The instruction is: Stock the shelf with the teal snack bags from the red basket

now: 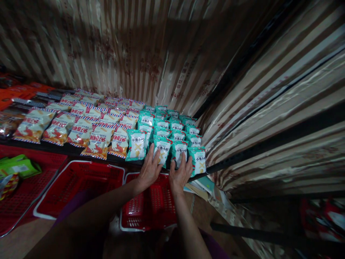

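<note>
Small green-and-white snack bags stand in tight rows at the right end of a dark shelf. My left hand (pixel 148 168) touches the lower left edge of a front-row snack bag (pixel 162 148), its fingers stretched out and apart. Against the lower front of the neighbouring snack bag (pixel 179 149) rests my right hand (pixel 181 175), fingers spread and pointing up; its outer finger comes close to the corner bag (pixel 199 160). Neither hand is wrapped round a bag. Another green-and-white bag (pixel 137 144) stands just left of my left hand.
White-and-orange snack bags (pixel 99 140) fill the shelf further left, with orange packs (pixel 21 94) beyond. Red baskets (pixel 78 187) sit below the shelf edge; the far-left one holds a green packet (pixel 20 166). Striped sheeting (pixel 151 46) hangs behind and at the right, beside a dark shelf frame (pixel 242 154).
</note>
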Demonstrator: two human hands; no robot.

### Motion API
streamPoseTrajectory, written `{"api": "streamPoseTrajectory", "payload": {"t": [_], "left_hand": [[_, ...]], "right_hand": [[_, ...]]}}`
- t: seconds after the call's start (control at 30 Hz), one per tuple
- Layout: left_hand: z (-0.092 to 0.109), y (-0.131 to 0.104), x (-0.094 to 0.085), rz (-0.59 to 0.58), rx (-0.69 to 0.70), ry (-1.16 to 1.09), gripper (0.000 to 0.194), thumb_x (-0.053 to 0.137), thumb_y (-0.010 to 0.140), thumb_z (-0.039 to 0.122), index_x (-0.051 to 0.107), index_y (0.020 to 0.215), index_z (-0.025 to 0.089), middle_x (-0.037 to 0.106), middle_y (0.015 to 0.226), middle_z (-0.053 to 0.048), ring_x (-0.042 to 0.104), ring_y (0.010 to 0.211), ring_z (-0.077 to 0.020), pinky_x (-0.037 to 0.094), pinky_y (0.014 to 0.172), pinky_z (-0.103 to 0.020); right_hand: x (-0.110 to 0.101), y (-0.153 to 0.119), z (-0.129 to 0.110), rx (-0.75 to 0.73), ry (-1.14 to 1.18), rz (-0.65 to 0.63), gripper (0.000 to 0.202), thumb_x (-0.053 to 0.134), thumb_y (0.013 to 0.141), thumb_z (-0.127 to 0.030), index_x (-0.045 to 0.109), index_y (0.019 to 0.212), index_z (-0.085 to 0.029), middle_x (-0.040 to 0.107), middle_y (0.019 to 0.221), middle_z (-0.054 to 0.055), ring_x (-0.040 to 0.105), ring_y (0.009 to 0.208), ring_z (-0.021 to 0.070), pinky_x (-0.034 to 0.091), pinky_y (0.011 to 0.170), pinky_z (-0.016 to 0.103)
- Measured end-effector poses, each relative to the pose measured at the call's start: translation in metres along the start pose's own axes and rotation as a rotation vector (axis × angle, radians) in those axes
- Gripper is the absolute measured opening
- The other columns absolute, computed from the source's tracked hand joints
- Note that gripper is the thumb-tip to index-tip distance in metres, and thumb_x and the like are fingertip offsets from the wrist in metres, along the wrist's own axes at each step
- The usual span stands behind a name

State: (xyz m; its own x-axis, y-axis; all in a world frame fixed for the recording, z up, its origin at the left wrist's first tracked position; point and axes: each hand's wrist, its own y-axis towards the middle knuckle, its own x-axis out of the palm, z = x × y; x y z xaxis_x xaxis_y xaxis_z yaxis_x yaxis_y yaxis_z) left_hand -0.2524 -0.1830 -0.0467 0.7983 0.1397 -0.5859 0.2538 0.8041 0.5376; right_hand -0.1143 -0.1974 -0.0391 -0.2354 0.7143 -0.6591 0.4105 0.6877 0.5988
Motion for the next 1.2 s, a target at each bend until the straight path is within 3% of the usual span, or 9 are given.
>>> {"api": "streamPoseTrajectory", "payload": {"t": [0.13,0.3,0.53,0.77,0.9,1.07,1.2], "left_hand": [[0.0,0.0,0.004,0.0,-0.019,-0.001,0.061,0.043,0.09,0.02,0.016,0.145,0.016,-0.001,0.155,-0.02,0.004,0.144,-0.0292,0.029,0.111,-0.05],[0.0,0.001,0.005,0.005,-0.013,0.013,0.06,0.042,0.09,0.018,0.017,0.145,0.017,0.0,0.155,-0.019,0.006,0.144,-0.0293,0.032,0.11,-0.048],[-0.001,0.001,0.006,0.037,0.025,0.031,0.052,0.038,0.092,0.016,0.025,0.142,0.015,-0.001,0.155,-0.018,0.006,0.144,-0.0269,0.029,0.112,-0.044],[0.001,0.0,0.006,0.058,0.029,0.038,0.054,0.036,0.091,0.012,0.023,0.143,0.013,-0.004,0.155,-0.018,0.004,0.144,-0.0276,0.027,0.113,-0.045],[0.0,0.0,0.008,0.057,0.048,0.051,0.055,0.036,0.091,0.011,0.021,0.144,0.013,-0.01,0.155,-0.017,0.001,0.144,-0.029,0.027,0.113,-0.046],[-0.003,-0.001,0.011,0.071,0.065,0.063,0.057,0.035,0.092,0.011,0.017,0.145,0.015,-0.014,0.155,-0.016,0.002,0.144,-0.0293,0.031,0.111,-0.045],[-0.007,-0.002,0.014,0.072,0.068,0.06,0.059,0.035,0.093,0.012,0.013,0.147,0.019,-0.012,0.155,-0.015,0.004,0.144,-0.0298,0.032,0.111,-0.047]], "right_hand": [[0.004,0.006,0.001,0.041,0.045,-0.041,0.061,0.036,0.089,-0.048,0.04,0.138,-0.012,0.047,0.133,0.022,0.042,0.125,0.0336,0.035,0.098,0.053],[0.007,0.011,-0.002,0.045,0.091,0.05,0.064,0.036,0.089,-0.052,0.04,0.138,-0.01,0.053,0.128,0.021,0.046,0.12,0.0329,0.037,0.096,0.049],[0.014,0.015,-0.003,0.116,0.073,0.027,0.061,0.036,0.089,-0.052,0.045,0.136,-0.015,0.049,0.126,0.02,0.043,0.119,0.0334,0.035,0.096,0.051],[0.021,0.008,0.002,0.079,0.056,0.032,0.058,0.035,0.091,-0.049,0.044,0.137,-0.015,0.04,0.138,0.021,0.035,0.128,0.0336,0.032,0.1,0.054],[0.021,0.003,0.003,0.017,0.045,0.081,0.057,0.036,0.092,-0.044,0.039,0.139,-0.011,0.033,0.144,0.023,0.03,0.133,0.0335,0.031,0.102,0.056],[0.016,-0.008,-0.004,-0.17,0.108,0.191,0.047,0.038,0.094,-0.034,0.043,0.136,-0.013,0.04,0.141,0.021,0.034,0.133,0.0297,0.034,0.103,0.055],[0.011,-0.017,-0.02,-0.343,0.193,0.14,0.043,0.038,0.094,-0.024,0.042,0.136,-0.016,0.046,0.138,0.018,0.039,0.131,0.0247,0.039,0.103,0.049]]}}
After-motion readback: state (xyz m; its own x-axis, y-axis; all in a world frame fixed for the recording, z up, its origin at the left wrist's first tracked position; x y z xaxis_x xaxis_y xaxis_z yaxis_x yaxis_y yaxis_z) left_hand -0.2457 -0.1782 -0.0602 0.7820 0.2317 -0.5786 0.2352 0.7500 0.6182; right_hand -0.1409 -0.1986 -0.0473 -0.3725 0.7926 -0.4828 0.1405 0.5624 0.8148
